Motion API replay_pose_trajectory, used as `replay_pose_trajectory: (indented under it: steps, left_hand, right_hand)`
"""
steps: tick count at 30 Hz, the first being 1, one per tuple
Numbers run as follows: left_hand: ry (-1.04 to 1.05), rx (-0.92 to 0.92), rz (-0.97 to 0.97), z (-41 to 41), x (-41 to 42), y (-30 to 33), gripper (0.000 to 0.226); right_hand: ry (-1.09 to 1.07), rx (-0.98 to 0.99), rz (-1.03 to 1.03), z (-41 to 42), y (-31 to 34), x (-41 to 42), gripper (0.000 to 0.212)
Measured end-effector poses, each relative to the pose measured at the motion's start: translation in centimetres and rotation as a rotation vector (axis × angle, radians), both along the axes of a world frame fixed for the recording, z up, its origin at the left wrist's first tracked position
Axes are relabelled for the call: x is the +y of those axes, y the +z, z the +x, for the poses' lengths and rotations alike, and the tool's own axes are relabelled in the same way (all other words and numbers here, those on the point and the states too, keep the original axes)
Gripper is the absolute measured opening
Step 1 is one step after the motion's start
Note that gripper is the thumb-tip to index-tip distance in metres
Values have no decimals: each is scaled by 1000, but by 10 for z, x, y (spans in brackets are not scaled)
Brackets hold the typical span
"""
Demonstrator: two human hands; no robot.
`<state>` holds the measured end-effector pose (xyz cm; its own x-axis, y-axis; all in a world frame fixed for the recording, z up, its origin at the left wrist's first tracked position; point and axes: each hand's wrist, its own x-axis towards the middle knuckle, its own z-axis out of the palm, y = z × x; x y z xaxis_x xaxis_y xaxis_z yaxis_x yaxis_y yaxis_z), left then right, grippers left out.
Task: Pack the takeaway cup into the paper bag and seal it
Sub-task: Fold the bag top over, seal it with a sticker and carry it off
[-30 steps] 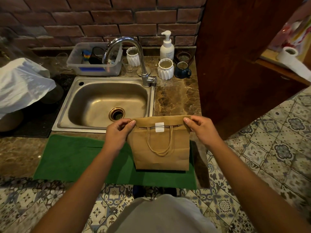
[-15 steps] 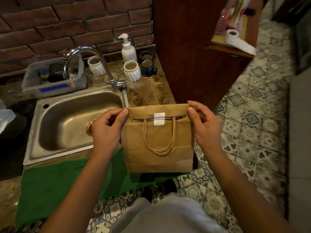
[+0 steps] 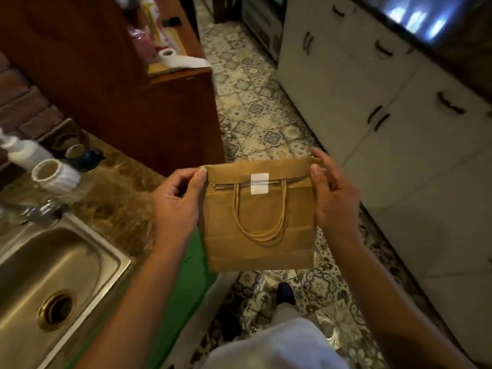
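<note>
Fingers (image 3: 199, 174) of the left hand (image 3: 175, 206) and right hand (image 3: 334, 201) pinch the top corners of a brown paper bag with twine handles (image 3: 259, 217), held upright at frame centre above the patterned tile floor (image 3: 255, 107). A white sticker (image 3: 259, 184) holds its folded flap shut. A steel sink (image 3: 53, 275) and marble desk (image 3: 119, 198) lie at left.

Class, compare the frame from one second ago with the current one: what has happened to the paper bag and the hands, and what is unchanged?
The paper bag was lifted off the green mat and carried to the person's right, now held in the air over the tiled floor. Unchanged: the left hand and right hand pinch the folded top's corners, and the white sticker keeps the flap shut.
</note>
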<state>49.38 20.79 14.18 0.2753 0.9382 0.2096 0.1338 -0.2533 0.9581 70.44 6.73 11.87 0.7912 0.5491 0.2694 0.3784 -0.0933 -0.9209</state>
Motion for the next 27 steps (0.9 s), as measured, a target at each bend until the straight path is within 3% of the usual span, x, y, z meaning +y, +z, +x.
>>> replay_pose_trajectory:
  steps: [7, 15, 24, 27]
  left_hand:
    - [-218, -5, 30, 129, -49, -1, 15]
    - [-478, -69, 79, 318, -140, 8, 10]
    - [-718, -119, 121, 479, -219, 27, 19]
    - [-810, -126, 108, 528, -237, 28, 9]
  right_hand:
    - [-221, 41, 76, 87, 5, -99, 28]
    - [-545, -85, 14, 216, 26, -228, 21]
    - [-734, -129, 43, 323, 40, -327, 22]
    - [-795, -123, 75, 350, 46, -348, 21]
